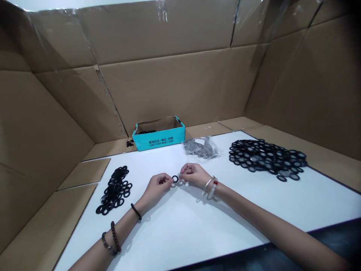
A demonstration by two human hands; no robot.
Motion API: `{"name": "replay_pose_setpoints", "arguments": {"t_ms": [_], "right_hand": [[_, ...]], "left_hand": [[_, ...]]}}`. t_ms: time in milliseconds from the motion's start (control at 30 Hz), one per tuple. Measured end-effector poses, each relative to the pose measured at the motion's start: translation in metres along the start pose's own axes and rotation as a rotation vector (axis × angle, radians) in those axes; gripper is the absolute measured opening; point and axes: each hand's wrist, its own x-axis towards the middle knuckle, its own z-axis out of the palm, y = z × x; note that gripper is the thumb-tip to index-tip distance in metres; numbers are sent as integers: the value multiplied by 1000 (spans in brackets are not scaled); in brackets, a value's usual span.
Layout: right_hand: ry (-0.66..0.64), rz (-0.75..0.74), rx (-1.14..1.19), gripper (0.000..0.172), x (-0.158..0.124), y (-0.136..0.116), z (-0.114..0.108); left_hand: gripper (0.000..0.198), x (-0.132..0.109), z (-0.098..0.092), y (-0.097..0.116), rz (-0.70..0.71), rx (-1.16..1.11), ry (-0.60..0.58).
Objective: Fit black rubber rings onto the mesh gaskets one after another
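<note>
Between thumb and fingers, my left hand (161, 184) pinches a small black ring (175, 178) just above the white tabletop. My right hand (194, 174) is close beside the ring, thumb and fingertips pressed together; whatever it may hold is too small to make out. A loose pile of black rings (114, 190) lies to the left of my left hand. Over on the right is a bigger pile of black rings with greyish centres (265, 156). Behind my right hand rests a clear plastic bag (201, 147) of small greyish pieces.
At the back stands a turquoise open box (159, 138) with dark pieces inside. Several small black bits (130, 143) lie beside its left end. Tall cardboard walls (169, 82) enclose the white table (186, 229) at the back and both sides.
</note>
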Motion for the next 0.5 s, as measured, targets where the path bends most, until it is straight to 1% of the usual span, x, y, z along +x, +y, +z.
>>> {"name": "replay_pose_setpoints", "arguments": {"t_ms": [233,333,433,500], "right_hand": [[-24,-18,-2,31,0,1,0],[-14,-51,-48,27,0,-4,-6],[58,-187,-144,23,1,-12,-17],[119,-296,-269,17,1,-15,-23]], "left_hand": [[26,0,0,-1,0,-4,-10],[26,-1,2,0,3,2,-10],[24,-1,0,4,0,-36,-15],[21,-2,-7,7,-6,-5,-71]]}}
